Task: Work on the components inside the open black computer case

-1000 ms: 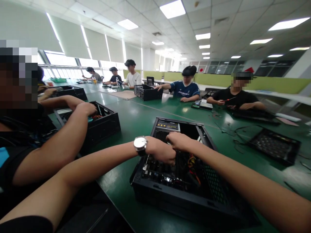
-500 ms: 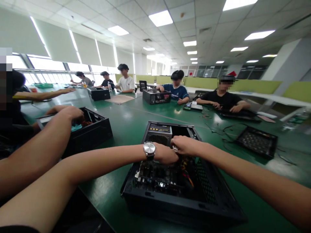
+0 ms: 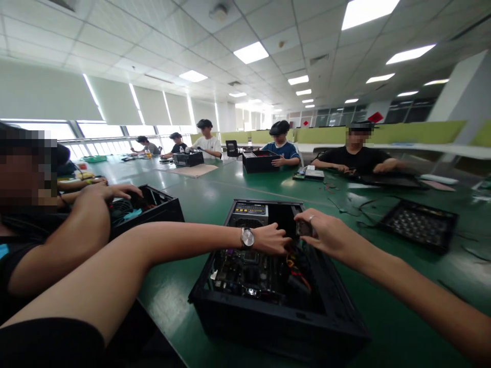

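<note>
An open black computer case (image 3: 276, 319) lies on its side in front of me, with the power supply (image 3: 251, 210) at its far left. My left hand (image 3: 271, 238), with a watch at the wrist, is over the middle of the case. Its fingers look loosely bent and apart, with the tips near coloured cables (image 3: 294, 266); the thumb is hidden. Between the thumb and fingers of my right hand (image 3: 326, 230) is a small dark block-shaped part (image 3: 304, 228), held above the case's right side. A motherboard (image 3: 245, 273) shows below my left wrist.
At the left, a co-worker's arm (image 3: 88, 214) reaches over another open case (image 3: 164, 204). A black panel-like frame (image 3: 420, 225) and loose cables lie to the right on the green table (image 3: 207, 197). Several people sit around the far side.
My hands have moved apart from where they met over the case. The right hand has shifted right, and the small dark part now shows in it. The left fingers have loosened.
</note>
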Action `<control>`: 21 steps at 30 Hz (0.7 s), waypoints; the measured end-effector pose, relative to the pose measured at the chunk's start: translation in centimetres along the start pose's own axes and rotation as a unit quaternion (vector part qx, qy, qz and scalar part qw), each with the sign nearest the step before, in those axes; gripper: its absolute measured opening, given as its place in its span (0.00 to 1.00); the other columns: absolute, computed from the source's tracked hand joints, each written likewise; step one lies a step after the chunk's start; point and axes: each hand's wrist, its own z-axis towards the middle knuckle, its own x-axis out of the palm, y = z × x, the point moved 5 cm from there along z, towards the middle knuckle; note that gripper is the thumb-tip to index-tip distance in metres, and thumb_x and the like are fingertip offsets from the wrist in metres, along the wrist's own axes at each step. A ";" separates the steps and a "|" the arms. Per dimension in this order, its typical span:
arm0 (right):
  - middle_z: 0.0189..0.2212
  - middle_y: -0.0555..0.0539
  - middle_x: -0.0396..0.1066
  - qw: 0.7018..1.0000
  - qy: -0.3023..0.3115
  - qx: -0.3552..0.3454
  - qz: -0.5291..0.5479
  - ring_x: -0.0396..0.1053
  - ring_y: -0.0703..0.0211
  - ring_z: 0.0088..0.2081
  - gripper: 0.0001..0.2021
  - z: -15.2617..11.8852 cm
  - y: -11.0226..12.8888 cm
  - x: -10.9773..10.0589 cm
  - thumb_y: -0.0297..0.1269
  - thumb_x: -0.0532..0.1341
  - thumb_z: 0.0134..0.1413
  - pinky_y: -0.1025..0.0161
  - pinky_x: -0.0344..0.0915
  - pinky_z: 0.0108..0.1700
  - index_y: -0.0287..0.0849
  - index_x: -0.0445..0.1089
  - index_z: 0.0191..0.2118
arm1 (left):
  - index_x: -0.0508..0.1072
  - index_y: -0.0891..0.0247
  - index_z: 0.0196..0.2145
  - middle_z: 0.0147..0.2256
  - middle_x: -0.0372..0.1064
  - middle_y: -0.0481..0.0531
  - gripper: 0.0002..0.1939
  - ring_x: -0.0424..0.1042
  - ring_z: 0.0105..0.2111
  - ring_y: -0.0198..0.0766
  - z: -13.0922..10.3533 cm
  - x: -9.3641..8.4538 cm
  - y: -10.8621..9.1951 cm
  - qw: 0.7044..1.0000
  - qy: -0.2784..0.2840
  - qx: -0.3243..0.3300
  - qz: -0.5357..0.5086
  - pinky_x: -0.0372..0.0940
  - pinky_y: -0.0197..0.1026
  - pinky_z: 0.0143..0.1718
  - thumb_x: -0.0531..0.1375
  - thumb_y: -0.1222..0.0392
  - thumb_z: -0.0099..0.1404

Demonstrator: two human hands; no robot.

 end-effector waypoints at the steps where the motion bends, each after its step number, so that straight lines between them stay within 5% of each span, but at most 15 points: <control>1: 0.49 0.38 0.70 1.000 -0.011 0.000 0.007 0.73 0.49 0.45 0.18 -0.2 0.0 -0.3 0.31 0.59 0.57 0.57 0.70 0.44 0.39 0.66 0.54 | 0.77 0.57 0.41 0.48 0.72 0.59 0.07 0.69 0.43 0.44 0.2 -0.8 0.1 1.000 -0.005 0.007 0.001 0.58 0.44 0.34 0.58 0.62 0.71; 5: 0.49 0.38 0.70 0.999 -0.042 0.001 0.028 0.74 0.50 0.41 0.18 -0.8 0.4 -2.0 0.36 0.57 0.60 0.57 0.71 0.40 0.40 0.66 0.55 | 0.77 0.58 0.37 0.45 0.74 0.58 0.06 0.69 0.43 0.44 0.4 -3.6 0.7 0.999 0.005 0.040 -0.023 0.52 0.44 0.32 0.61 0.57 0.70; 9: 0.51 0.39 0.70 0.997 -0.067 0.010 0.041 0.73 0.54 0.32 0.18 -1.2 1.0 -3.2 0.41 0.56 0.62 0.55 0.73 0.38 0.42 0.65 0.56 | 0.77 0.59 0.31 0.43 0.76 0.56 0.04 0.69 0.43 0.45 -2.1 -4.4 1.0 0.998 0.019 0.051 -0.015 0.52 0.46 0.33 0.64 0.62 0.66; 15: 0.52 0.41 0.69 0.997 -0.067 -0.003 0.042 0.73 0.55 0.33 0.18 -1.3 1.8 -2.0 0.40 0.56 0.64 0.55 0.73 0.38 0.43 0.64 0.57 | 0.77 0.60 0.27 0.38 0.77 0.58 0.12 0.70 0.42 0.46 -7.1 -0.9 1.0 1.000 0.028 0.001 0.010 0.55 0.47 0.39 0.59 0.68 0.68; 21: 0.51 0.39 0.70 0.999 -0.029 -0.024 0.021 0.72 0.55 0.33 0.19 0.5 1.9 0.6 0.37 0.56 0.62 0.55 0.72 0.39 0.39 0.65 0.57 | 0.77 0.63 0.27 0.26 0.74 0.57 0.07 0.69 0.26 0.41 -8.1 2.2 4.3 0.994 0.067 -0.086 0.020 0.54 0.44 0.32 0.64 0.66 0.63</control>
